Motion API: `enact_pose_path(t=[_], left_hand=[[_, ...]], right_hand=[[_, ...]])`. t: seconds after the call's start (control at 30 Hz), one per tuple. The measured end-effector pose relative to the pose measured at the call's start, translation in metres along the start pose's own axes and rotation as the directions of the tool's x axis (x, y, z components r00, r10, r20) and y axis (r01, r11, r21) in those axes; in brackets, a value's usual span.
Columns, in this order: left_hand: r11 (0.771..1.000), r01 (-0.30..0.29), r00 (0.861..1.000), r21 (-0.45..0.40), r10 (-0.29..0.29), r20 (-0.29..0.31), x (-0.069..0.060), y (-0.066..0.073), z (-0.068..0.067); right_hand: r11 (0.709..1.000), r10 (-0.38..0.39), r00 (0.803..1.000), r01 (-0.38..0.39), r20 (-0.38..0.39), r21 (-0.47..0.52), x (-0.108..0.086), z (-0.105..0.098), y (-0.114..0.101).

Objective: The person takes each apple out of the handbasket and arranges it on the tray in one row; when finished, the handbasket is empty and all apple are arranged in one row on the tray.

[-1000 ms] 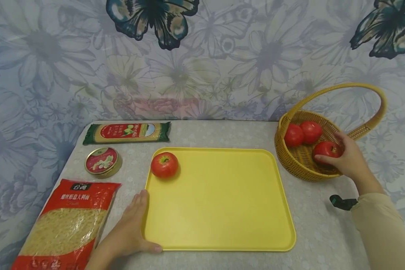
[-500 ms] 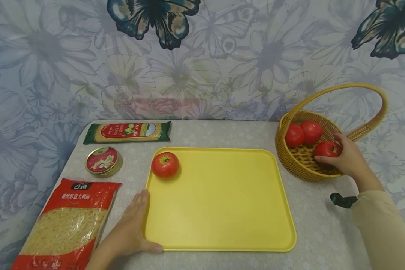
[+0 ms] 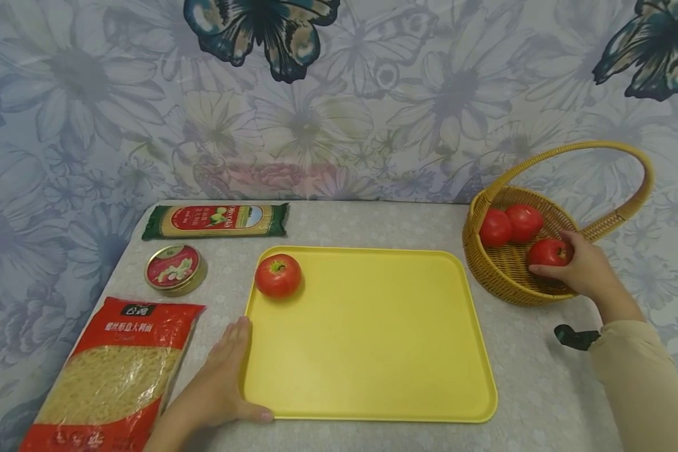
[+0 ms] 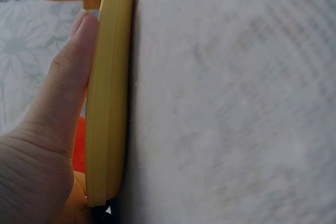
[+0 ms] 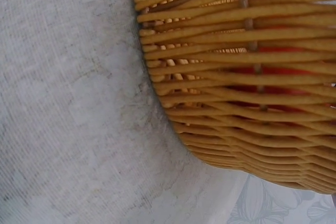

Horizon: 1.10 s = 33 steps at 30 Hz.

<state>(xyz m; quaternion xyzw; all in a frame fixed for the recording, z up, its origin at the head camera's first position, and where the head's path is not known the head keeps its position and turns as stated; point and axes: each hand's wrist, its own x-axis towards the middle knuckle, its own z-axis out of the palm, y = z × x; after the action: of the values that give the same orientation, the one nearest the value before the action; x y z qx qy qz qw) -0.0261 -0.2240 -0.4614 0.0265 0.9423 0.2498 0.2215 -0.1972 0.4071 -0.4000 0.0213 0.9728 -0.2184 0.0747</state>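
In the head view my right hand (image 3: 592, 269) reaches over the near right rim of a wicker basket (image 3: 484, 274). Its thumb and fingers grip a red tomato (image 3: 545, 252) inside. Two other tomatoes (image 3: 495, 228) lie at the basket's left side. The right wrist view is filled by the basket's woven wall (image 5: 236, 82), red showing through the gaps. My left hand (image 3: 217, 383) rests at the near left corner of a yellow tray (image 3: 373, 339), fingers extended along the side and thumb at the front edge. One tomato (image 3: 278, 276) sits in the tray's far left corner.
Left of the tray stand a round tin (image 3: 175, 270) and a red bag of pasta (image 3: 113, 370). A long pack of spaghetti (image 3: 215, 221) lies behind the tin. The tall basket handle (image 3: 570, 147) arches above the basket. A patterned wall (image 3: 339, 125) closes the back.
The view has shifted very slightly. My right hand stays on the tomato in the basket, barely lower than before, and my left hand keeps its place at the tray corner.
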Motion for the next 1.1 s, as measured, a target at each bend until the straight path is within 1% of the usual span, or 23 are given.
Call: enact_pose_path(t=[0.2, 0.47, 0.63, 0.77, 0.87, 1.0, 1.1], left_hand=[[1.000, -0.007, 1.000, -0.008, 0.007, -0.010, 0.000, 0.001, 0.000], [0.999, -0.034, 0.999, -0.006, 0.033, -0.037, -0.001, 0.000, 0.000], [0.999, -0.038, 0.998, -0.007, 0.038, -0.040, -0.001, 0.000, 0.001], [0.999, -0.034, 0.999, -0.008, 0.034, -0.035, -0.001, 0.000, 0.001], [1.000, -0.030, 0.999, -0.011, 0.029, -0.029, -0.002, 0.000, 0.001], [1.000, -0.022, 1.000, -0.015, 0.022, -0.022, -0.002, 0.001, 0.000], [1.000, -0.018, 1.000, -0.016, 0.017, -0.018, -0.002, 0.002, -0.001]], right_hand=[[0.999, -0.009, 1.000, 0.010, 0.026, -0.037, -0.001, -0.003, 0.002], [0.997, -0.022, 0.999, 0.024, 0.037, -0.067, -0.001, -0.003, 0.003], [0.996, -0.069, 0.997, 0.070, 0.024, -0.062, 0.001, 0.000, 0.003], [0.994, -0.107, 0.994, 0.108, 0.030, -0.036, 0.003, 0.004, 0.002], [0.993, -0.108, 0.993, 0.110, 0.044, -0.031, 0.004, 0.005, 0.000], [0.994, -0.096, 0.993, 0.099, 0.068, -0.048, 0.004, 0.007, -0.001], [0.994, -0.085, 0.994, 0.089, 0.068, -0.063, 0.004, 0.008, -0.001]])
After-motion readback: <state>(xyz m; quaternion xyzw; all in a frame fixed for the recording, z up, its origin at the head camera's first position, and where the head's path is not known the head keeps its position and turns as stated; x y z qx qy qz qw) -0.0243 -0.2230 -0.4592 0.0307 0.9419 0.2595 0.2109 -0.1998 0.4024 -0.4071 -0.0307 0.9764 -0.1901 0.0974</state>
